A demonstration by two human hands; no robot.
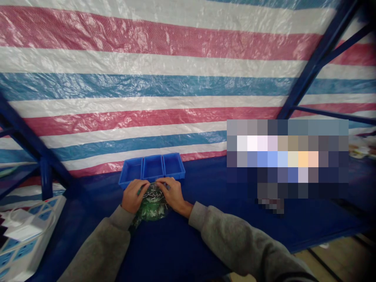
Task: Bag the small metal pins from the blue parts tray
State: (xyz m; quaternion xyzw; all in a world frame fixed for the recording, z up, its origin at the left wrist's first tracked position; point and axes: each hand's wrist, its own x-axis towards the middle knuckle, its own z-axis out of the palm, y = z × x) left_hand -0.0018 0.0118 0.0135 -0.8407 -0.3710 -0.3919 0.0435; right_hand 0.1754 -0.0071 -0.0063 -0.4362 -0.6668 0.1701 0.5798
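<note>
A clear plastic bag (153,207) with green on it lies on the blue table, and several metal screws (152,193) show inside its upper part. My left hand (133,195) grips the bag's top left edge, thumb and fingers pinched together. At the top right edge my right hand (173,195) pinches the bag in the same way. Just beyond my fingertips stand three blue bins, the left bin (121,178), the middle bin (153,179) and the right bin (174,176), side by side. No contents show in them.
A white power strip (48,231) with a plugged-in white adapter (28,224) lies at the left. Blue metal posts (305,78) frame both sides, before a striped plastic sheet (164,86). A pixelated patch hides part of the blue table (205,239) at the right.
</note>
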